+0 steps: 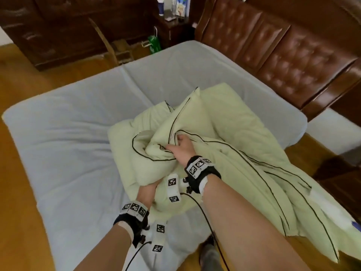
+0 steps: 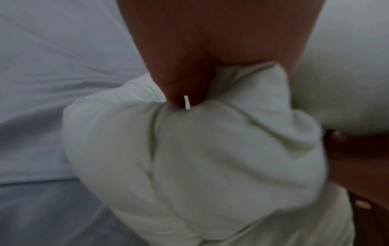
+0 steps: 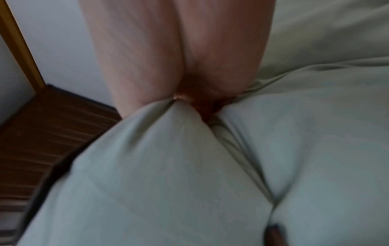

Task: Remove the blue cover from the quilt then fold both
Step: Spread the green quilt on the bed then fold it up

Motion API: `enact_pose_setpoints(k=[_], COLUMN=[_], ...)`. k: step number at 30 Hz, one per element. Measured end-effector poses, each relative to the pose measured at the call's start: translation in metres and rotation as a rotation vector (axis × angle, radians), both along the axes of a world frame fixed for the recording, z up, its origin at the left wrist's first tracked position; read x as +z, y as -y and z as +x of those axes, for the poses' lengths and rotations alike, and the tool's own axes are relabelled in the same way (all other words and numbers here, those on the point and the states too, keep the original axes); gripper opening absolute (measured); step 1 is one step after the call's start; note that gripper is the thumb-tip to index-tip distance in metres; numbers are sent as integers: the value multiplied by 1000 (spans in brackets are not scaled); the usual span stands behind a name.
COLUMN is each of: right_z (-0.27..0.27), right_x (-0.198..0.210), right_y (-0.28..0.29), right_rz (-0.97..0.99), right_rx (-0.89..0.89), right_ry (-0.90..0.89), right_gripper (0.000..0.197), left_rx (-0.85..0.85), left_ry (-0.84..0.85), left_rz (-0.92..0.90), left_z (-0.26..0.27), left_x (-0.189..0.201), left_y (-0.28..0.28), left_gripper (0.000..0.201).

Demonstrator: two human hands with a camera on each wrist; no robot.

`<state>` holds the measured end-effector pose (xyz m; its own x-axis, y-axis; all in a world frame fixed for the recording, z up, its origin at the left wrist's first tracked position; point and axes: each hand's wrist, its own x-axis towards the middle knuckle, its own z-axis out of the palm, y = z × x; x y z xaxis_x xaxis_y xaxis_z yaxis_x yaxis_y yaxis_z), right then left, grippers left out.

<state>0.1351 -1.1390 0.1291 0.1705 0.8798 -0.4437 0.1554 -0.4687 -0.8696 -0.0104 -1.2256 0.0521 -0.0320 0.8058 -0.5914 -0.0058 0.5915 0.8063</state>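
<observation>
A pale green quilt [image 1: 224,122] with thin black piping lies bunched on the right half of the bed and hangs over the bed's near right side. My left hand [image 1: 150,189] grips the quilt's near edge, fingers tucked under the fabric. In the left wrist view the thumb [image 2: 183,79] presses into a wad of the quilt [image 2: 221,149]. My right hand [image 1: 176,142] clutches a fold at the middle of the heap, and its fingers [image 3: 189,74] pinch the quilt [image 3: 168,166] in the right wrist view. A small dark blue patch [image 1: 355,224] shows at the right edge beside white fabric [image 1: 328,210].
The bed's light blue-grey sheet [image 1: 78,133] is bare on the left. A brown tufted headboard [image 1: 283,61] runs along the far right. A nightstand [image 1: 172,28] with bottles, a green bag [image 1: 154,44] and a dark dresser [image 1: 48,32] stand beyond, on a wooden floor [image 1: 19,192].
</observation>
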Motion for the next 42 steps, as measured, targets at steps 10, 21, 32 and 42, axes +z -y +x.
enact_pose_setpoints(k=[10, 21, 32, 42], right_z=[39, 90, 148, 164], right_x=[-75, -66, -44, -114], right_y=[-70, -17, 115, 174], right_rz=[-233, -324, -730, -756], right_rx=[171, -97, 29, -192], right_ry=[37, -77, 110, -368], right_gripper=[38, 37, 111, 115], left_rx=[-411, -362, -816, -586], left_ry=[-1002, -1004, -442, -533], left_rz=[319, 112, -206, -380], left_z=[39, 39, 52, 91], left_x=[31, 17, 31, -39], left_y=[-76, -104, -24, 34], left_gripper=[109, 92, 59, 134])
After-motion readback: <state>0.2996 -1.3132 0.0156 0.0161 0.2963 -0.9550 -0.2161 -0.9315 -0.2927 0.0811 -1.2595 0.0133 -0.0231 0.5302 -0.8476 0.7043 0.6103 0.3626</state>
